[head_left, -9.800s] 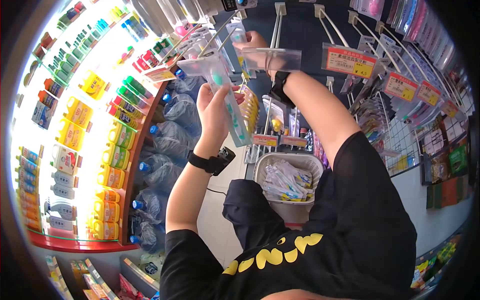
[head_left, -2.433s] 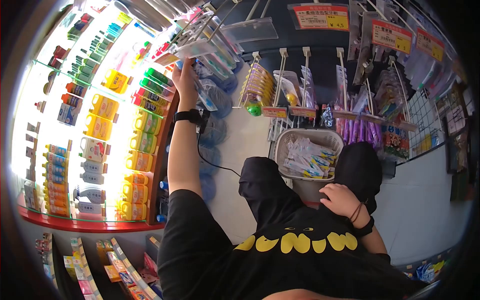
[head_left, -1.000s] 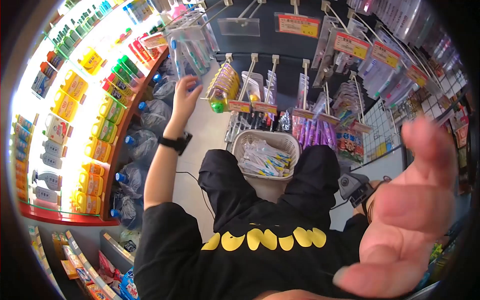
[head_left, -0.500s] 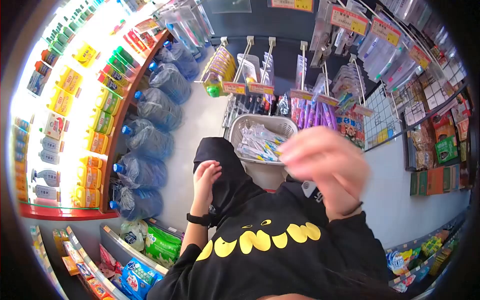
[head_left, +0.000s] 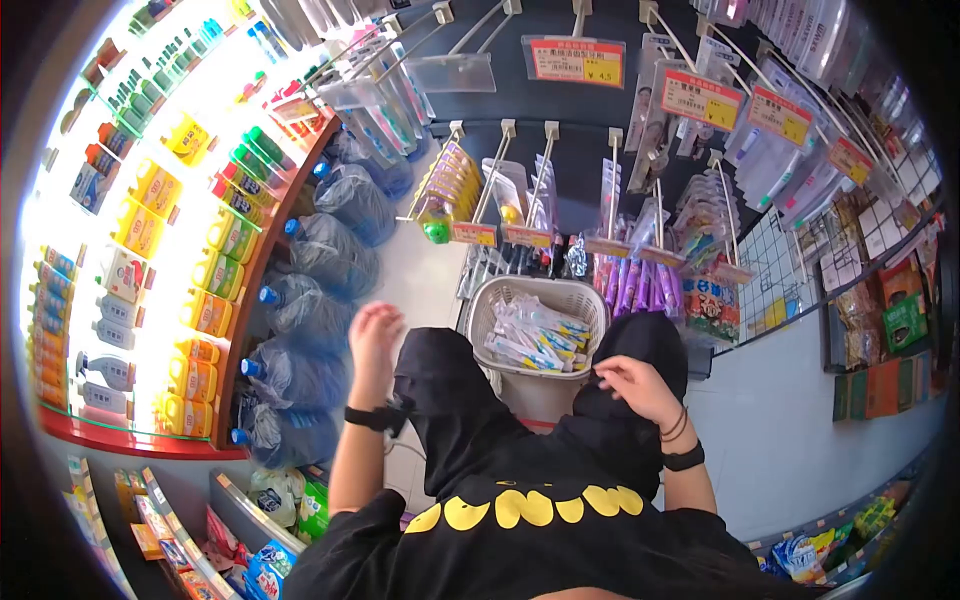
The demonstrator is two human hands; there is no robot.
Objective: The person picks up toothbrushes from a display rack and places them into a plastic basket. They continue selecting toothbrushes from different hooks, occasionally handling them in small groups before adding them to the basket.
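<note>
My left hand (head_left: 375, 345) is raised beside my left knee, to the left of the basket. Its fingers are loosely bent and a little blurred, and nothing shows in them. Over my right thigh hovers my right hand (head_left: 640, 390), fingers apart and holding nothing visible. Between my knees stands a grey plastic basket (head_left: 484, 350) on a low support. Packaged toothbrushes (head_left: 540, 335) lie in a loose pile inside it. Behind the basket, purple packets (head_left: 640, 285) stand in a row.
Hooks with hanging packages (head_left: 455, 190) and price tags (head_left: 575, 62) project from the dark display panel ahead. Large water bottles (head_left: 300, 370) line the floor at left beside a lit shelf (head_left: 200, 375). A wire grid rack (head_left: 765, 265) stands at right.
My right hand has come down and back from beside the basket to my right thigh. My left hand has moved up and left. The view has shifted, showing more of the upper hooks.
</note>
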